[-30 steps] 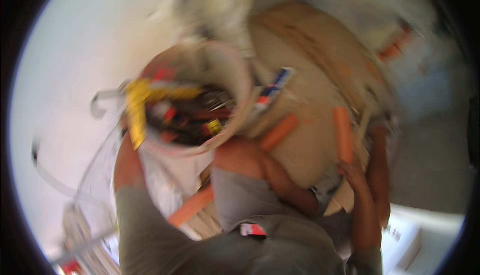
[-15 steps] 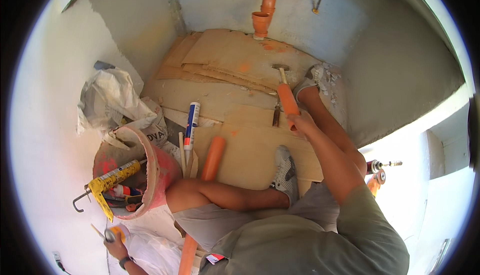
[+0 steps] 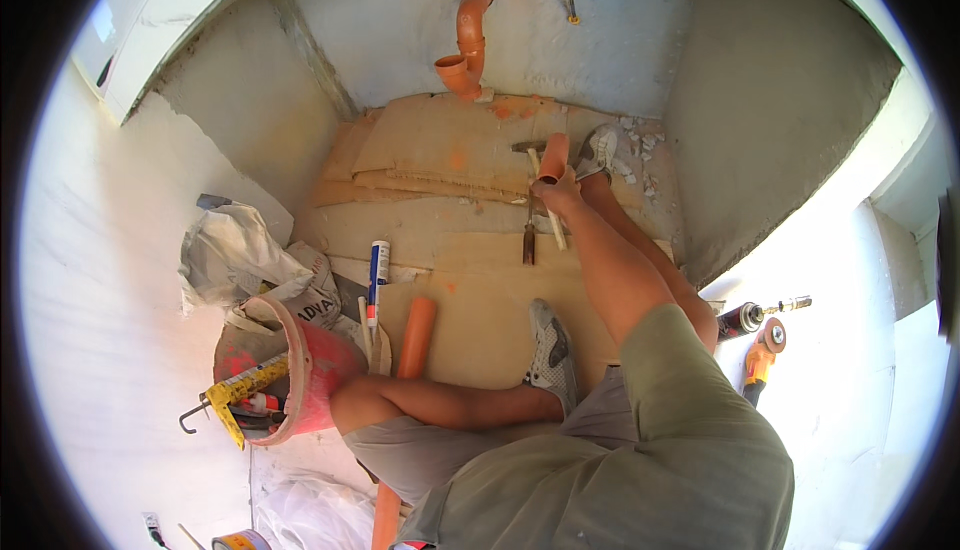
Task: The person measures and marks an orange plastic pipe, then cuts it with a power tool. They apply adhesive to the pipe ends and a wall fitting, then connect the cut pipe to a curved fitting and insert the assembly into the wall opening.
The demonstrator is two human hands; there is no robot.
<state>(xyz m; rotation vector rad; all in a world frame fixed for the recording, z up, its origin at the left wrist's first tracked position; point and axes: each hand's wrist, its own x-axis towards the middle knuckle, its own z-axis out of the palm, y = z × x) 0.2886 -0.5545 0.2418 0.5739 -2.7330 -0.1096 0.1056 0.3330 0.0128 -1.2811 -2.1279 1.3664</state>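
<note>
My right hand [image 3: 562,195] is wrapped round a short orange pipe piece [image 3: 556,155], held raised near my far shoe with an open end showing. Below it on the cardboard lie a hammer [image 3: 557,230] with a pale wooden handle and a brown-handled tool [image 3: 529,246], perhaps a screwdriver or chisel. My left hand is out of the picture. At the lower left edge, a small can [image 3: 240,541] with a yellow label and a thin pale stick [image 3: 188,535] just show. A long orange pipe [image 3: 418,335] passes beneath my bent left leg.
A red bucket [image 3: 333,370] at left holds a yellow caulking gun [image 3: 250,387]. Behind it lie crumpled sacks [image 3: 240,250]; a sealant cartridge [image 3: 378,280] stands beside it. An orange elbow pipe [image 3: 472,45] rises at the back wall. An angle grinder [image 3: 762,355] lies at right.
My right hand has carried the pipe piece farther away and turned it. My left hand, which held the can, has left the view at the bottom. The view has tilted upward.
</note>
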